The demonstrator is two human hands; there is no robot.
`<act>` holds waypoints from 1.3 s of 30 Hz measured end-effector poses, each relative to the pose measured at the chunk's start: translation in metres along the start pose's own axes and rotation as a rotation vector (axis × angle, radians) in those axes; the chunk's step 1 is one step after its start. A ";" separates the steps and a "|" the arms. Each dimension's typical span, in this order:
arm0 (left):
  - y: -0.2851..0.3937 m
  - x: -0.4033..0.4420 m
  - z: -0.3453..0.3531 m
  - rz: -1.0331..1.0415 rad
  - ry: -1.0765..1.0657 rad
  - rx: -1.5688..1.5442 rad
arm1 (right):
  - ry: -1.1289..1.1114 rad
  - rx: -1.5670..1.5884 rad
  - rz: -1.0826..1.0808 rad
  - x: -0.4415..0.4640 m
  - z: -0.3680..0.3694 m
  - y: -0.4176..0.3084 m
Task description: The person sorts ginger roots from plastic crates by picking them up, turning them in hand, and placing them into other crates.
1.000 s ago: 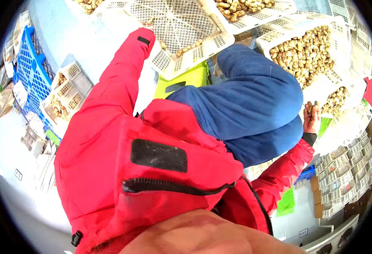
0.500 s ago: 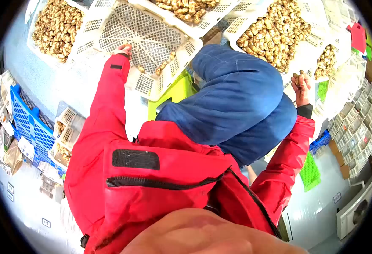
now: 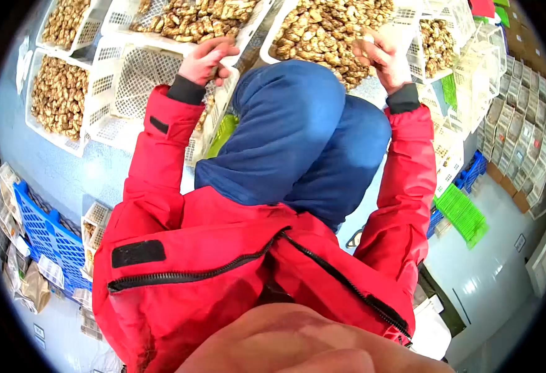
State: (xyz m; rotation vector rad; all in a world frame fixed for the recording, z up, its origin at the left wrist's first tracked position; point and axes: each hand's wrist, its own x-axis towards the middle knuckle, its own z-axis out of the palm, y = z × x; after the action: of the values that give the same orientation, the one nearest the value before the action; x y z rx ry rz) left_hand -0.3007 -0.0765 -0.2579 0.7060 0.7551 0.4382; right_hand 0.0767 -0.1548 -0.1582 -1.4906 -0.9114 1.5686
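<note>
My left hand is over the right side of a white mesh crate, its fingers curled. Anything in those fingers is hidden from me. A few brown-and-cream knobbly pieces lie along that crate's right side; much of its bottom shows bare mesh. Above a heaped pile of similar pieces, my right hand is closed in a pinch, with what looks like a pale knobbly piece at the fingertips. That pile fills a white crate beyond my knees.
More filled crates stand at the left, top centre and right. Blue plastic crates are on the left floor. Stacked clear boxes and a green ribbed mat lie to the right.
The view has turned rightward. My left hand has moved from the crate's far side to its right side. My right hand has swung inward from the right to over the heaped pile.
</note>
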 end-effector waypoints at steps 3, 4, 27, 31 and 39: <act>0.022 0.034 0.049 0.119 -0.259 0.144 | 0.017 -0.235 -0.060 0.017 0.039 -0.032; 0.024 0.047 0.062 0.183 -0.286 0.185 | -0.085 -0.184 -0.159 0.025 0.046 -0.032; 0.041 0.065 0.092 -0.061 -0.089 0.399 | -0.058 0.174 -0.129 0.059 -0.038 0.042; 0.038 0.108 0.142 0.046 -0.173 0.531 | -0.222 0.026 -0.274 0.042 -0.002 -0.001; 0.016 0.047 0.018 0.027 -0.086 0.114 | 0.218 -0.754 -0.076 0.043 -0.058 0.069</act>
State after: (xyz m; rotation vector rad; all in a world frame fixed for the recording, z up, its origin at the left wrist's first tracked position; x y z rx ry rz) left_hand -0.2584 -0.0447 -0.2592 0.8371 0.6942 0.3895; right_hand 0.1304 -0.1480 -0.2422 -2.0508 -1.5000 1.0085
